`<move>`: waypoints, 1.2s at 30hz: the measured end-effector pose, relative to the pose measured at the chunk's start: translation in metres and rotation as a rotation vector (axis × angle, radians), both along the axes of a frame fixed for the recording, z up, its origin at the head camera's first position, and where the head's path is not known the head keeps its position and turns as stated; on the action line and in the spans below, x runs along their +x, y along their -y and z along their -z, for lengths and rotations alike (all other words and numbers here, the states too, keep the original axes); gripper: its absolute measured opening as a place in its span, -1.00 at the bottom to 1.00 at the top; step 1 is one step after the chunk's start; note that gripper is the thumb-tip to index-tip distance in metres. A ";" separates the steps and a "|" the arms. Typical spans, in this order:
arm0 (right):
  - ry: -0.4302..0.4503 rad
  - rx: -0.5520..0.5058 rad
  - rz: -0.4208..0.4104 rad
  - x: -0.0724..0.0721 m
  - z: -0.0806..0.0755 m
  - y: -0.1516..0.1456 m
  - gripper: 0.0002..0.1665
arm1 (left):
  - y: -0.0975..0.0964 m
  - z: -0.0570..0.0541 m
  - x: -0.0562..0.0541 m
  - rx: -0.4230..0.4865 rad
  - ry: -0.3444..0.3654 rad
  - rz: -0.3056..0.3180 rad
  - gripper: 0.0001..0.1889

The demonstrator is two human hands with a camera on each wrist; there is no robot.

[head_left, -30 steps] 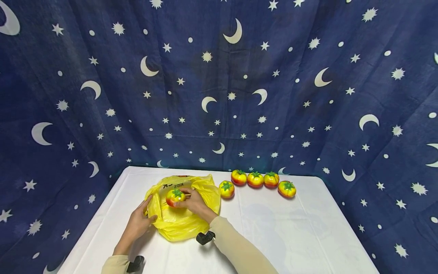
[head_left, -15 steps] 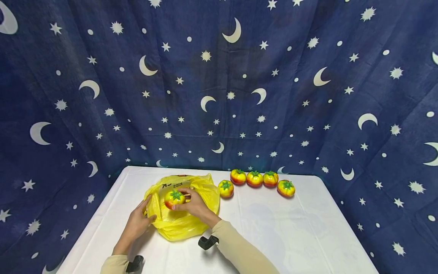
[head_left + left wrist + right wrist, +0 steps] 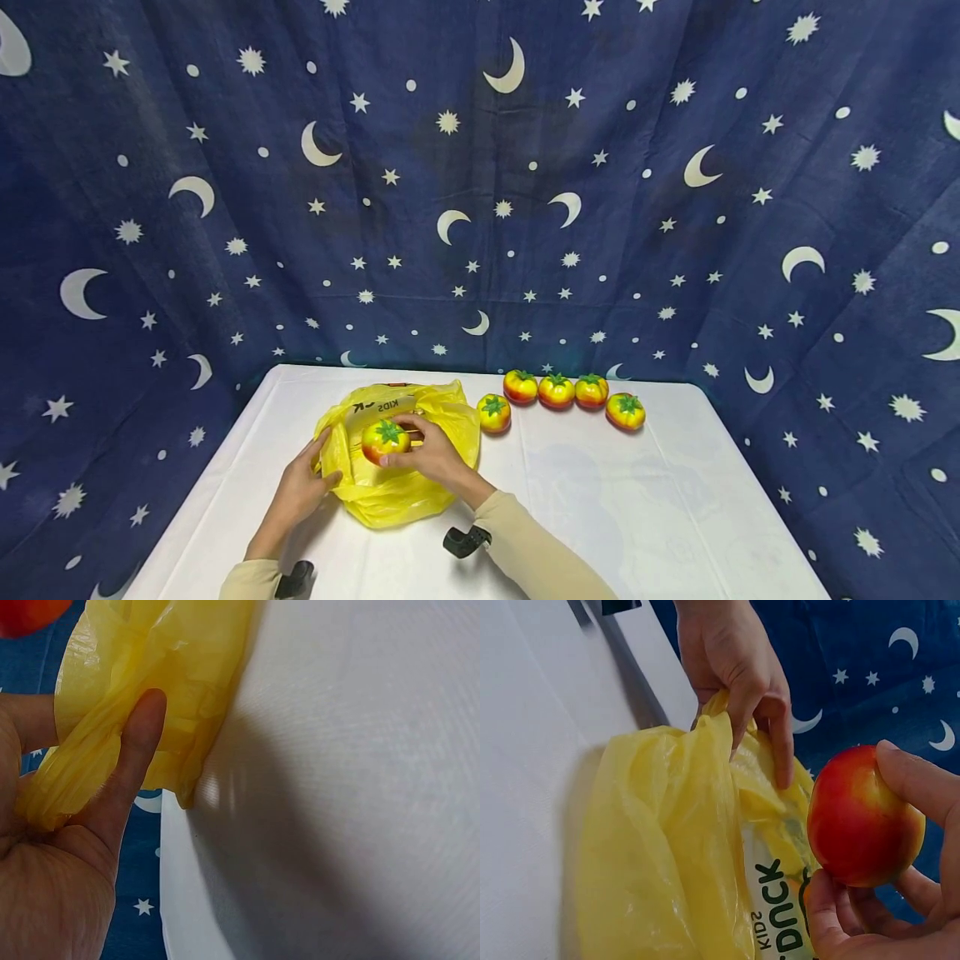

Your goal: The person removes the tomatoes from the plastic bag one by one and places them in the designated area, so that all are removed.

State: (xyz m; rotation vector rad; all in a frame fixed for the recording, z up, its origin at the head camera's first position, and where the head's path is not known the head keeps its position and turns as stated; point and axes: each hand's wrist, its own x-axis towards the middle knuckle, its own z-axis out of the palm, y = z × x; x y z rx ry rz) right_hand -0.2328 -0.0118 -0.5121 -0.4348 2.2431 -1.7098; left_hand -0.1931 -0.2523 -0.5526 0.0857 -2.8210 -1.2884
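Observation:
A crinkled yellow plastic bag with dark lettering lies on the left part of the table, its mouth spread wide. My left hand grips the bag's left rim; in the left wrist view the bunched plastic passes between thumb and fingers. Above the bag's mouth, my right hand holds a red and yellow tomato with a green leafy top. From the right wrist view, the thumb and fingers pinch the tomato at its sides, clear of the bag.
Right of the bag, a similar tomato sits close to its edge. Several more tomatoes form a row along the back of the white table. A dark blue curtain with moons and stars hangs behind.
My right hand has drawn slightly back toward me with the tomato, which looks a little larger and higher. My left hand keeps its place on the rim.

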 end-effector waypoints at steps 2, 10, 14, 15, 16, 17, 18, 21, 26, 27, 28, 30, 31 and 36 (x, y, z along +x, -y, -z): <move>0.000 -0.003 0.000 0.002 -0.001 -0.003 -0.31 | 0.000 0.000 0.000 0.004 0.008 0.003 -0.13; -0.007 -0.059 0.028 0.005 -0.003 -0.017 -0.29 | 0.000 -0.005 0.000 0.016 0.056 0.004 -0.11; -0.012 -0.101 0.057 0.006 -0.009 -0.025 -0.28 | 0.000 -0.006 0.000 0.018 0.070 0.000 -0.11; -0.018 -0.108 0.063 0.005 -0.010 -0.026 -0.28 | 0.000 -0.006 0.000 0.019 0.073 -0.002 -0.11; -0.023 -0.111 0.074 0.005 -0.012 -0.028 -0.28 | 0.000 -0.005 0.000 0.020 0.073 -0.002 -0.11; -0.028 -0.114 0.082 0.005 -0.013 -0.029 -0.27 | 0.000 -0.005 0.000 0.019 0.074 -0.002 -0.11; -0.032 -0.115 0.088 0.005 -0.014 -0.031 -0.26 | -0.001 -0.005 0.000 0.020 0.076 -0.001 -0.11; -0.047 -0.111 0.107 0.003 -0.018 -0.037 -0.24 | -0.001 -0.003 0.000 0.019 0.078 0.003 -0.11; -0.059 -0.129 0.125 0.002 -0.022 -0.049 -0.25 | 0.000 -0.002 0.000 0.015 0.065 0.009 -0.11; -0.063 -0.128 0.129 0.001 -0.023 -0.052 -0.25 | 0.000 -0.002 0.000 0.014 0.063 0.010 -0.12; -0.064 -0.124 0.137 0.001 -0.024 -0.054 -0.25 | 0.000 -0.002 0.000 0.012 0.061 0.011 -0.12; -0.068 -0.112 0.151 0.000 -0.025 -0.059 -0.25 | 0.000 -0.003 0.000 0.010 0.059 0.013 -0.12; -0.071 -0.113 0.156 -0.001 -0.025 -0.062 -0.24 | 0.000 -0.003 0.000 0.009 0.059 0.013 -0.11; -0.081 -0.112 0.190 -0.005 -0.023 -0.075 -0.23 | 0.000 -0.003 0.000 0.007 0.064 0.012 -0.11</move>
